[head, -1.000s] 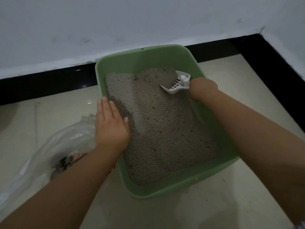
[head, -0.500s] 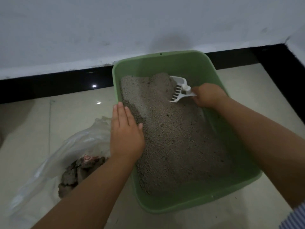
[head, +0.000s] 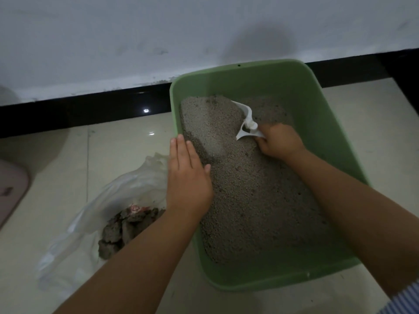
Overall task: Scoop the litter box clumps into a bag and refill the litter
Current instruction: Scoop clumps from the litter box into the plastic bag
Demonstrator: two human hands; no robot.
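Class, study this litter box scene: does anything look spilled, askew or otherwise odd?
Nothing is spilled. The litter lies uneven, banked high at the box's left wall, where the scoop in the right hand digs. The green box sits skewed to the wall. The bag lies slumped open.

white wall [head: 136, 37], black baseboard [head: 90, 109], pink mat [head: 11, 189]

Green litter box [head: 335, 123], grey litter [head: 254, 200]
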